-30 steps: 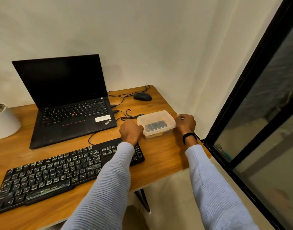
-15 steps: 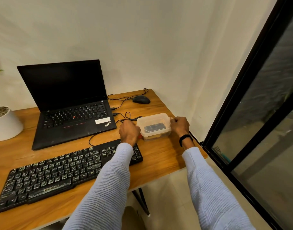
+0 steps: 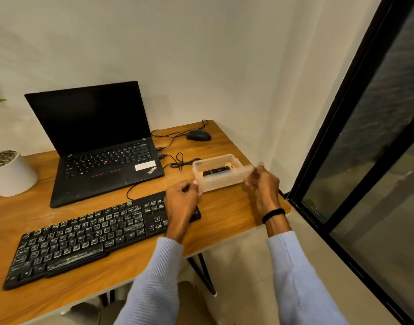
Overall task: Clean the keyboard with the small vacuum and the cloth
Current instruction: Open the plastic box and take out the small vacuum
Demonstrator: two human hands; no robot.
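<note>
Left hand (image 3: 181, 198) held over right end of keyboard (image 3: 84, 233) — grip pinched on near-left corner of clear plastic container (image 3: 221, 182). Right hand (image 3: 263, 184) blurred, wrist raised, fingers curled on container's right end. Black device (image 3: 216, 171) seen inside — container on worktop (image 3: 229, 214).

The black rectangular plastic keyboard (image 3: 95, 235) has keys blotched whitish-green. The orange-brown wood-grain counter (image 3: 224, 219) shows darker streaks. The black open laptop (image 3: 102, 160) bears a red dot, a red stripe and a white sticker. The frosted translucent plastic box (image 3: 221, 182) and frosted translucent lid (image 3: 248, 170) look milky. The round ceramic pot (image 3: 13, 177) is white, the ribbed knit sleeves (image 3: 302, 277) pale blue, and the thin wristband (image 3: 273, 215) black.
</note>
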